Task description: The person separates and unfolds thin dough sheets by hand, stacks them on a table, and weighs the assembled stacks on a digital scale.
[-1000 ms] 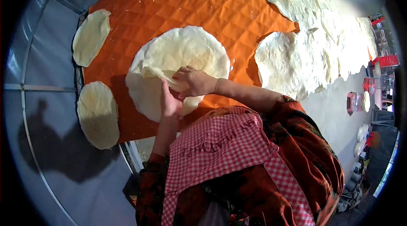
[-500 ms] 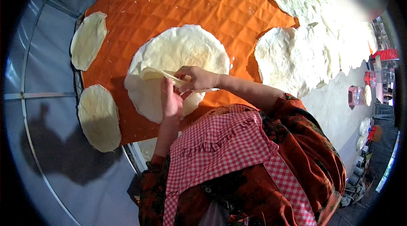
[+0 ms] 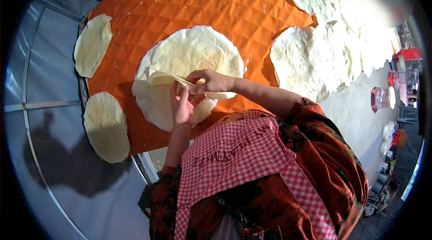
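Observation:
A large round pale flatbread (image 3: 193, 51) lies on the orange quilted cloth (image 3: 189, 1) in front of me. Above its middle, both hands grip a thinner, folded flatbread (image 3: 161, 78). My left hand (image 3: 182, 107) comes from below, its thumb and fingers closed around the folded edge. From the right, my right hand (image 3: 210, 82) pinches the same piece, with part of it sticking out under the palm. The fingertips overlap, so the exact fold between them is partly hidden.
Two smaller oval flatbreads (image 3: 106, 127) hang at the cloth's left edge. Several large overlapping flatbreads (image 3: 310, 58) cover the right side. A grey surface (image 3: 346, 118) holds a pink-sided clear container (image 3: 379, 98). A white panel wall (image 3: 49, 78) stands at left.
My left thumb and fingers have closed over the folded flatbread's edge, and the fold has shifted slightly in my hands. The large round flatbread stays in place.

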The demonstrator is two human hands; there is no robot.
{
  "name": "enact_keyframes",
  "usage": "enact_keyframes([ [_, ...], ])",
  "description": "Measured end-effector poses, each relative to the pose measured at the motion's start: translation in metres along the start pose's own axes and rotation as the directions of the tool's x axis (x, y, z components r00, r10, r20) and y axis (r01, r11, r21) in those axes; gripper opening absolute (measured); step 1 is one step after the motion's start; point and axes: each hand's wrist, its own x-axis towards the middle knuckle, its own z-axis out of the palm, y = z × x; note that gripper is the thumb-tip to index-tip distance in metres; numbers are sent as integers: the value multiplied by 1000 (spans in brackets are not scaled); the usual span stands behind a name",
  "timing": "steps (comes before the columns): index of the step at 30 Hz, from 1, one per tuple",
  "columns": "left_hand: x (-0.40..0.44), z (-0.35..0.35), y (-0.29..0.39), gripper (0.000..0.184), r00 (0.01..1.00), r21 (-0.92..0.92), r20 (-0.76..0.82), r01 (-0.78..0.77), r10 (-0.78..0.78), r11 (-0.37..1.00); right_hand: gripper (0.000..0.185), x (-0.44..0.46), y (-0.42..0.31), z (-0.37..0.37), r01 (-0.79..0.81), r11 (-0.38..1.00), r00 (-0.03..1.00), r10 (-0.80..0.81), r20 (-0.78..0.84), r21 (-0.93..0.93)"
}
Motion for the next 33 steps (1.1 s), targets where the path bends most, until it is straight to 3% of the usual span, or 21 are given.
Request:
enact_keyframes([
  [6,-6,6,3,66,999,53,0,-36,36,998,47,-1,4,-1,-38,996,999,38,-1,82],
  [9,-2,-3,0,64,998,56,-59,24,-21,998,46,1,8,-2,-27,997,1000,27,-2,72],
  [12,-6,6,1,59,992,152,12,-129,128,980,47,-6,4,13,94,976,986,-119,-117,-196],
  [14,-7,4,-5,55,937,434,-293,-47,190,900,46,-5,-6,31,75,806,986,-146,-75,-587],
  [15,-2,-29,-16,49,950,405,-276,-21,145,914,44,0,-12,37,57,676,991,-125,-38,-735],
  [17,11,-95,-39,39,970,352,-238,37,52,935,27,18,30,53,13,709,984,-135,-117,-705],
  [20,-16,-25,4,38,900,440,-429,132,79,888,15,27,19,-4,11,802,890,-280,-359,-597],
  [22,-19,-59,7,43,950,356,-290,-5,116,934,17,23,1,-66,230,875,666,-461,-587,-427],
  [25,-16,-104,21,44,974,244,-226,49,8,969,14,-1,53,-226,-33,913,725,-259,-639,-407],
  [27,-13,-140,20,45,978,366,-200,17,61,931,11,-106,-43,-259,-286,895,549,-141,-824,-343],
  [28,-12,-160,19,45,979,427,-186,2,85,904,10,-126,55,-366,88,600,686,-615,-388,-795],
  [30,-14,-192,14,47,979,542,-161,-19,126,840,14,-213,45,-384,-17,948,613,-241,-752,-318],
  [31,-22,-175,15,48,983,581,-131,-27,127,814,17,-257,39,-392,1,999,514,-30,-857,-34],
  [32,-32,-157,16,49,987,617,-100,-38,127,786,36,-291,82,-423,-197,971,418,-43,-907,-137],
  [33,-33,-147,16,49,977,537,-180,3,111,844,56,-323,122,-451,-416,889,316,-55,-947,-191],
])
